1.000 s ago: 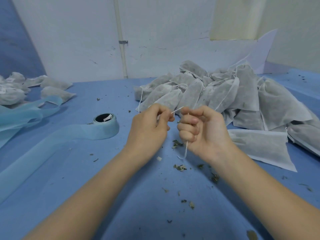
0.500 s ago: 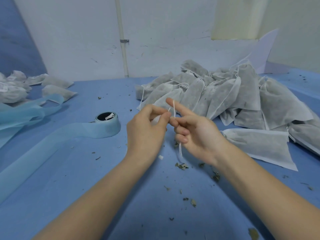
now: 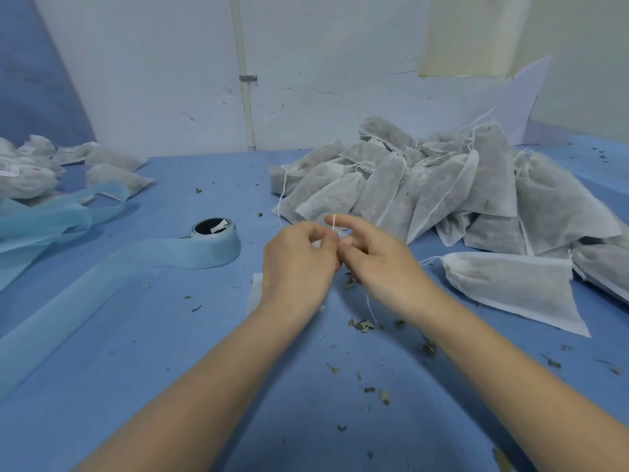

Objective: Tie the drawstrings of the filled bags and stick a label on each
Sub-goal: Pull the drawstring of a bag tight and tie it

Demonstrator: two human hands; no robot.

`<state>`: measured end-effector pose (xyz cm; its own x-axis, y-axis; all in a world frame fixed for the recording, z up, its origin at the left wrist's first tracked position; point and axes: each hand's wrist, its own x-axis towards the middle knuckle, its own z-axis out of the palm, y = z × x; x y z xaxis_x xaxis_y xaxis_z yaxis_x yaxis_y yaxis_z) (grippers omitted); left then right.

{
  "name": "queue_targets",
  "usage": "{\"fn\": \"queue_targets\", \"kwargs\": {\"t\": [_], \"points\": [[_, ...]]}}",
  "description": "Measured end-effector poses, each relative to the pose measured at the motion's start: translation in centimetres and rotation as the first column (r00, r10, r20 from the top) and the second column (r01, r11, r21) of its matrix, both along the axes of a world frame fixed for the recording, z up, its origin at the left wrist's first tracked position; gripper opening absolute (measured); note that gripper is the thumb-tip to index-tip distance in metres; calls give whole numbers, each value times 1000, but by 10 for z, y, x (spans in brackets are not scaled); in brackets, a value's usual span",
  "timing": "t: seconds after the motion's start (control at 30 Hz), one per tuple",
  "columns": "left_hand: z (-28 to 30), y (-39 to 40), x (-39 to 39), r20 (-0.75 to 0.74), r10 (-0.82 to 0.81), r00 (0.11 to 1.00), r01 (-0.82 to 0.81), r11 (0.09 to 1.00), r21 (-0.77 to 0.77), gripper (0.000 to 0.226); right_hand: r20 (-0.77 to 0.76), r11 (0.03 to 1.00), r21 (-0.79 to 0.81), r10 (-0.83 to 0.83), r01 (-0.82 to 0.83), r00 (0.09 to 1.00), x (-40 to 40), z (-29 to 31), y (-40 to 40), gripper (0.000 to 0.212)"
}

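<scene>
Done: a few bags (image 3: 30, 172) lie far to the left of the hands, one with a label.
Left to do: the big pile (image 3: 442, 185) just behind the hands.
Grip: left hand (image 3: 299, 257) pinches the string (image 3: 334, 222); right hand (image 3: 377, 260) has it looped over one straight finger.
String: thin, white, half tied.
Bag: mostly hidden under the hands.

Two bare forearms are showing from the lower edge of the frame, with no sleeves reaching into view behind the fingers. The left hand (image 3: 297, 257) and the right hand (image 3: 381, 264) are wearing no gloves, rings, watches or bands. The wrists behind the fingers are showing nothing worn either. The fingers (image 3: 343, 221) are looking slim, with short nails, though the nails are appearing slightly blurred.
</scene>
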<state>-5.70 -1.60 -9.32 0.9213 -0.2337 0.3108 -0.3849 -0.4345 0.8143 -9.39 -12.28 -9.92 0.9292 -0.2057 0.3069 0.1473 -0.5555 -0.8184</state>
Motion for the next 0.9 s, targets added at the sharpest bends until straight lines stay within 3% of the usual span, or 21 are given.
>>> {"fn": "queue_targets", "kwargs": {"t": [0.13, 0.3, 0.5, 0.63, 0.7, 0.77, 0.83, 0.9], "points": [[0, -1, 2, -13, 2, 1000, -2, 1000, -3, 21, 52, 999, -32, -22, 24, 998, -3, 1, 4, 17], [0, 0, 3, -42, -18, 999, 13, 994, -109, 17, 80, 995, 6, -101, 101, 992, -4, 2, 5, 18], [0, 4, 11, -210, -113, 971, 25, 925, -379, 24, 17, 957, 265, -132, 122, 991, -3, -4, -6, 4], [2, 7, 12, -201, -229, 953, 128, 899, -419, 34, -37, 961, 265, -72, 80, 997, -2, -3, -13, 13], [3, 10, 11, -158, -272, 949, 203, 914, -350, 30, -39, 968, 242, -61, 68, 997, -3, 0, -16, 15], [4, 13, 10, -57, -256, 965, 246, 959, -137, 22, -46, 968, 245, -43, 53, 998, -5, 4, -20, 15], [3, 14, 9, 97, -204, 974, 197, 977, 84, 24, -72, 960, 276, -18, 38, 997, -5, 6, -23, 13], [3, 13, 8, 206, -162, 965, 130, 978, 161, 28, -109, 944, 328, 2, 34, 994, -4, 6, -23, 11]]}}
